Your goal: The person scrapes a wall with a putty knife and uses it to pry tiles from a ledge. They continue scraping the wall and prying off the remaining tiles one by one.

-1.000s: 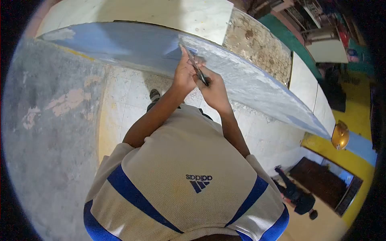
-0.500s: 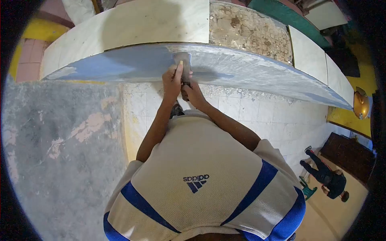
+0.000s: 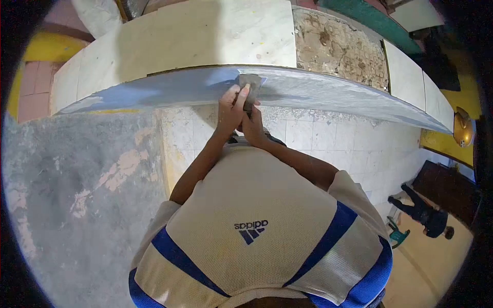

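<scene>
A flat grey scraper [image 3: 251,80] lies with its blade against the blue and grey painted vertical face [image 3: 174,84] below the tiled ledge. My left hand [image 3: 231,109] is closed on it from the left, with fingertips pressed on the blade. Lower down and to the right, my right hand [image 3: 253,123] wraps round its handle, which the fingers mostly hide. The two hands are close together. Pale streaks cover the face to the right of the blade; more blue shows to the left.
Cream tiles [image 3: 185,38] top the ledge, with a rough bare patch [image 3: 339,46] among them. Grey worn floor [image 3: 87,190] lies left, white tiled floor [image 3: 328,136] right. A person in dark clothes [image 3: 426,215] is far off at lower right, near a green chair [image 3: 397,233].
Both hands and the scraper have shifted slightly right and down in view. The ledge also sits lower in the frame, and the far person has changed posture.
</scene>
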Demonstrator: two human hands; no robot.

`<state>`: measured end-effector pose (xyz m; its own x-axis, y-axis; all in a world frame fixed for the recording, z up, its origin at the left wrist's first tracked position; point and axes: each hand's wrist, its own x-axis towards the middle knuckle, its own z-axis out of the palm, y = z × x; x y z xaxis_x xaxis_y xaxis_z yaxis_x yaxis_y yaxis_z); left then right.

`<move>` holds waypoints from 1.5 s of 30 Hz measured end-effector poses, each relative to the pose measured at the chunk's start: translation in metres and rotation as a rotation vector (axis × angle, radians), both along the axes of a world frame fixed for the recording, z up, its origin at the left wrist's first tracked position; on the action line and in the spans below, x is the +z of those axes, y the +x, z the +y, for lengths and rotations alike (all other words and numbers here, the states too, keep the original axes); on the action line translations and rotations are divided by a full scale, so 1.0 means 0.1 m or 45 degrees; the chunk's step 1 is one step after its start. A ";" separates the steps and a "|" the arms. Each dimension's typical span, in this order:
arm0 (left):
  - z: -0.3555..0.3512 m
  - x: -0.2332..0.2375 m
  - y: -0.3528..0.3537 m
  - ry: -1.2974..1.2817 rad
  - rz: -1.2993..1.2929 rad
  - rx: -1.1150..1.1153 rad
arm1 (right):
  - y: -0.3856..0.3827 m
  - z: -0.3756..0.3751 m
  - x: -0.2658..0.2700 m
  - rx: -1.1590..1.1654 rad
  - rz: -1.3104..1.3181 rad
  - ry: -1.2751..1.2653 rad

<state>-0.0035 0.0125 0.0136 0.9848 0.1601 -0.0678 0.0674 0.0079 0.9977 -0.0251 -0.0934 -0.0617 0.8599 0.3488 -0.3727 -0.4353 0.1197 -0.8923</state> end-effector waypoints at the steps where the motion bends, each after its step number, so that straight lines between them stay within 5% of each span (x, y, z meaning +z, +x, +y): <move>1: 0.04 0.03 0.03 0.027 0.012 -0.018 | 0.02 0.04 0.03 0.003 0.006 -0.027; 4: 0.06 -0.04 0.05 -0.175 -0.027 -0.050 | 0.00 0.12 -0.05 -0.121 -0.084 -0.083; 13: 0.16 0.16 0.04 0.078 -0.062 -0.090 | -0.09 0.24 -0.01 -0.289 -0.270 -0.080; 19: 0.14 -0.07 0.10 0.106 -0.237 -0.013 | -0.02 0.24 0.02 -0.203 0.039 0.051; 31: 0.20 0.08 0.02 0.286 -0.232 -0.010 | -0.10 0.36 0.13 -0.347 -0.351 0.082; 38: 0.05 0.05 -0.01 -0.083 -0.184 -0.020 | -0.12 0.16 0.57 -0.288 -0.311 -0.251; 40: 0.01 0.15 -0.06 -0.278 -0.147 -0.044 | -0.12 0.11 0.57 -0.303 -0.576 -0.327; 45: -0.05 0.14 -0.04 -0.297 -0.101 -0.064 | -0.12 -0.02 0.53 -0.187 -0.311 -0.390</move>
<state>-0.0074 0.0077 0.0274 0.9948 0.0997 -0.0192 -0.0050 0.2371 0.9715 -0.0373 -0.0954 -0.0092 0.9683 0.1206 -0.2189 -0.2043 -0.1223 -0.9712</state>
